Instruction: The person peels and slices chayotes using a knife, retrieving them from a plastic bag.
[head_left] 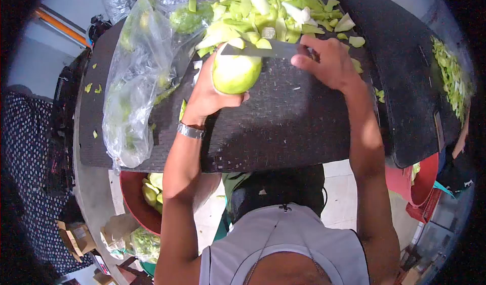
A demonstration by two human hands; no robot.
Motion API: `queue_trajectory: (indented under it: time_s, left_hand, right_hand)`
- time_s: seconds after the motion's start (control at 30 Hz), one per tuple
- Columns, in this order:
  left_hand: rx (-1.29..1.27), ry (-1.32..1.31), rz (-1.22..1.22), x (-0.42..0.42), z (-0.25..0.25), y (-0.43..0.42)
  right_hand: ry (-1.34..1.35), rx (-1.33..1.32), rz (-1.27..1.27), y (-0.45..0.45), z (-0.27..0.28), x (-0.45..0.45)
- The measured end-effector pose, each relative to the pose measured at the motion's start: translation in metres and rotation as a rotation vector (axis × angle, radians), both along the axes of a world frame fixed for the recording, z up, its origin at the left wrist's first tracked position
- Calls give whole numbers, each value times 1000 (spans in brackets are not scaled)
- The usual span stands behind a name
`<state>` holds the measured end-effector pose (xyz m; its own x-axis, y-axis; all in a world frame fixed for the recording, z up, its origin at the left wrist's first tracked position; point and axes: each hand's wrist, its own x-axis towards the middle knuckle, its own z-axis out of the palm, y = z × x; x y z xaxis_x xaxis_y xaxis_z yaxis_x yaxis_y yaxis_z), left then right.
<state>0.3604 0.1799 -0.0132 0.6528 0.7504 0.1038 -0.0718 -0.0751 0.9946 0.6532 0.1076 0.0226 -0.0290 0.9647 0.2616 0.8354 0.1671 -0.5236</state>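
Note:
My left hand (pixel 203 90) is wrapped round a large, round, pale green fruit or vegetable (pixel 236 74) and holds it above the dark board. In my right hand (pixel 326 61) is a knife (pixel 276 50), its broad blade pointing left. The blade lies across the top of the green fruit, and small pale pieces sit along its upper edge. Just beyond the blade a heap of green and whitish peelings (pixel 291 11) covers the far part of the board (pixel 283 128). To the left of my left hand is a clear plastic bag (pixel 136 77) with green produce inside.
Below the board's near edge, a red tub (pixel 132 196) at left holds pale green pieces, and another red tub (pixel 420 181) stands at right. Beside the board on the right is another dark surface (pixel 405 82) with shredded green strips (pixel 449 74) at its far edge.

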Motion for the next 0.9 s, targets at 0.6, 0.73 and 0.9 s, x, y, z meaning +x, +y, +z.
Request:
queue_trajectory:
  time_s: [0.6,0.73,0.9]
  left_hand:
    - [-289,-310,115,15,15,0]
    - [-316,-383,123,10,16,5]
    - [-599,-628,29,5,10,10]
  right_hand:
    - [181,-102,-57,10,-13,-10]
    - [191,-97,-100,6,-6,-18]
    - [270,-89,-95,7,-10,-16]
